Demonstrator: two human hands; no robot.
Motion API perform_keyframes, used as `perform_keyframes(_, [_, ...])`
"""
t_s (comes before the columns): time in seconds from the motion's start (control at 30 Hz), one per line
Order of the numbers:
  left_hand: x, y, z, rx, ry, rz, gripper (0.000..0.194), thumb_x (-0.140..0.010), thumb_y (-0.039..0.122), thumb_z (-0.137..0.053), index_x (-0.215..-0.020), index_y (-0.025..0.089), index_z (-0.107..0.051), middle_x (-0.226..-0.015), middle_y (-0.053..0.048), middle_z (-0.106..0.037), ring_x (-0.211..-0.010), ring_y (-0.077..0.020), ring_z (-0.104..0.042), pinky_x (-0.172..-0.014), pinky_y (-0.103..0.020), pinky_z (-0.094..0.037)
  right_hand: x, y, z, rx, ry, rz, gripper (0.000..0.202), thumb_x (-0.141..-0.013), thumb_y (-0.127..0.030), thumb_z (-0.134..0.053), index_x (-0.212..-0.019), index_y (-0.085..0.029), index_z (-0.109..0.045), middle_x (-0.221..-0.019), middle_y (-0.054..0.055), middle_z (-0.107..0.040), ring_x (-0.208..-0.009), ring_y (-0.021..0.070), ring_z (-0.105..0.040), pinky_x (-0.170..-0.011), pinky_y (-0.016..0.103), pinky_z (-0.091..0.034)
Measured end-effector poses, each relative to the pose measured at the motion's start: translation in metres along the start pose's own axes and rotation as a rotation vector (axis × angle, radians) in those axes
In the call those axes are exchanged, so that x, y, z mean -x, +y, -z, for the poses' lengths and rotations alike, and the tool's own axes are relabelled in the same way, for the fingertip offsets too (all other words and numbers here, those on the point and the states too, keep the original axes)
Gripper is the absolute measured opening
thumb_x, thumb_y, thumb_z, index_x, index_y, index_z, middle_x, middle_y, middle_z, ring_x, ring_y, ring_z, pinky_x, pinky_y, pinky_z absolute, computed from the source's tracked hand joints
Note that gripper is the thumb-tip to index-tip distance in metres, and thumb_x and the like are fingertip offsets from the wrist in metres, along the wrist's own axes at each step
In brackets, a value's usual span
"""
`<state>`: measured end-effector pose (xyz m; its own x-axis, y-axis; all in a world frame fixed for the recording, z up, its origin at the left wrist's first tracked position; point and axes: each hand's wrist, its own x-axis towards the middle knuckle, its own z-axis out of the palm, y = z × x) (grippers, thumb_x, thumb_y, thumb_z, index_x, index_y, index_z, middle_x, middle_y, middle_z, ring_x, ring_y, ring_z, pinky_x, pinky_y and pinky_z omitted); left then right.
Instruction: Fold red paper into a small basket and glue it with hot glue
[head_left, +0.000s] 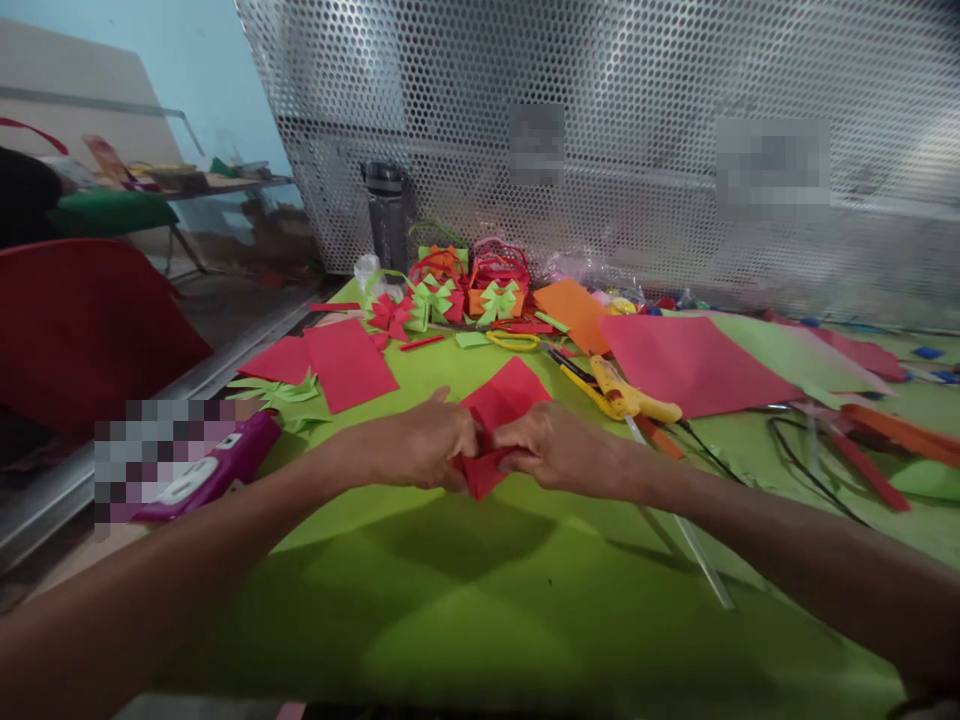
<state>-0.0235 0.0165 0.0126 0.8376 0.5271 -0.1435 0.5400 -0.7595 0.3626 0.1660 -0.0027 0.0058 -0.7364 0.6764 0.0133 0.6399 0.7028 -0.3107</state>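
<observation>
A red paper piece (508,390), folded near its lower end, is held up between both hands above the green work surface (465,620). My left hand (427,440) is closed on its left edge, thumb pointing up. On the other side, my right hand (551,450) pinches the paper at the fold, fingertips close to those of my left hand. Its lower corner points down toward me. A yellow glue gun (630,392) with a clear glue stick (705,565) lies right of my right hand. Yellow-handled scissors (585,388) rest beside it.
Small paper baskets with bows (499,300) stand at the back near a dark bottle (388,215). Red sheets (349,365) and green cut strips (289,395) lie left, by a purple-and-white power strip (217,470). Large pink (690,365) and orange sheets (574,312) lie right. Perforated metal (637,60) rises behind.
</observation>
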Motion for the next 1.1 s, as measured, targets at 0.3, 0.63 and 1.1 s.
perform_keyframes(0.3, [0.004,-0.013,-0.012,0.03,0.036,-0.112,0.022,-0.076,0.024,-0.06,-0.057,0.016,-0.051,-0.073,0.005,-0.058,-0.071,-0.0108,-0.053,-0.105,-0.05,-0.006,-0.002,-0.002,-0.009,0.001,-0.009,-0.011,0.014,-0.074,-0.015,-0.055,-0.06,-0.018,-0.056,-0.053,-0.004,-0.052,-0.049,0.0079,-0.04,-0.049,0.024,-0.022])
perform_keyframes(0.63, [0.009,-0.003,-0.006,0.054,-0.011,-0.072,0.019,-0.071,0.011,-0.06,-0.054,0.015,-0.051,-0.07,0.007,-0.059,-0.074,-0.012,-0.055,-0.103,-0.054,0.001,-0.002,-0.007,-0.011,0.055,-0.067,-0.024,0.013,-0.078,-0.019,-0.053,-0.07,-0.023,-0.062,-0.065,-0.001,-0.063,-0.058,0.013,-0.052,-0.052,0.026,-0.027])
perform_keyframes(1.1, [0.007,0.002,-0.011,-0.005,0.053,-0.071,0.029,-0.07,0.015,-0.062,-0.048,0.014,-0.044,-0.051,0.008,-0.045,-0.058,-0.0084,-0.046,-0.104,-0.05,-0.01,-0.002,-0.012,-0.012,0.207,-0.082,-0.022,0.018,-0.081,-0.019,-0.048,-0.068,-0.023,-0.061,-0.068,0.002,-0.062,-0.061,0.0156,-0.052,-0.054,0.029,-0.028])
